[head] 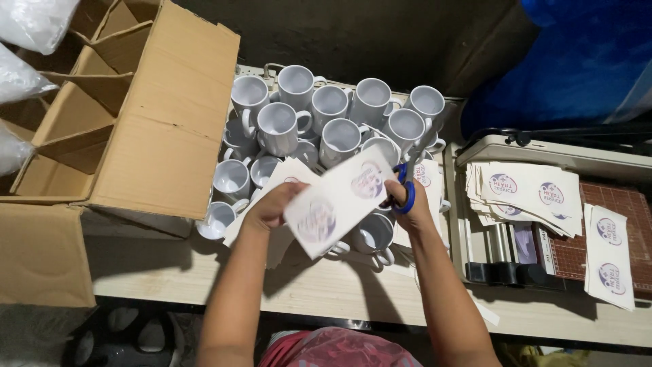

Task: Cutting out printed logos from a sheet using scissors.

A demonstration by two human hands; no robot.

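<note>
White mugs crowded ahead, cardboard box left, paper cutter right; bare tabletop nearside.

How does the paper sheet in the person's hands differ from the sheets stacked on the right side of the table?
The held sheet is lifted above the white mugs, tilted, gripped by the left hand, with the right hand working blue-handled scissors at its edge. The stacked sheets lie flat and untouched, fanned in a pile. Both are white with round printed emblems.

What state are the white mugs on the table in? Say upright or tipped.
Upright: the white mugs stand with round open mouths facing the camera, handles at their sides.
</note>
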